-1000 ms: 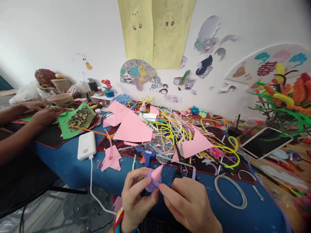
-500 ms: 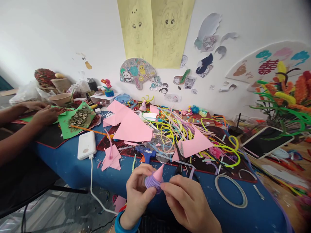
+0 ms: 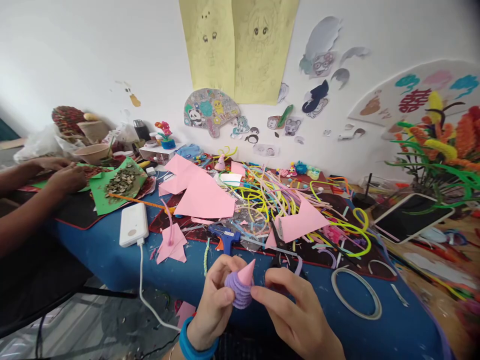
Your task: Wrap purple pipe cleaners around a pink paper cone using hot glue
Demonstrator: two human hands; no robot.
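Observation:
Both of my hands hold a small pink paper cone (image 3: 246,272) wrapped low down in coils of purple pipe cleaner (image 3: 239,291). My left hand (image 3: 213,302), with a blue wristband, grips the cone's left side. My right hand (image 3: 296,312) pinches the purple coil from the right with thumb and forefinger. The cone's tip points up and to the right, above the near edge of the blue table (image 3: 108,255).
Behind my hands lie a blue glue gun (image 3: 225,236), black scissors (image 3: 279,250), pink paper sheets (image 3: 204,197) and a heap of coloured pipe cleaners (image 3: 273,197). A white power bank (image 3: 133,225) lies left, a tablet (image 3: 410,217) right. Another person's hands (image 3: 63,175) work at far left.
The cone has sunk a little lower and turned in my fingers, showing more purple coil. My left wrist with its blue band has come further into view.

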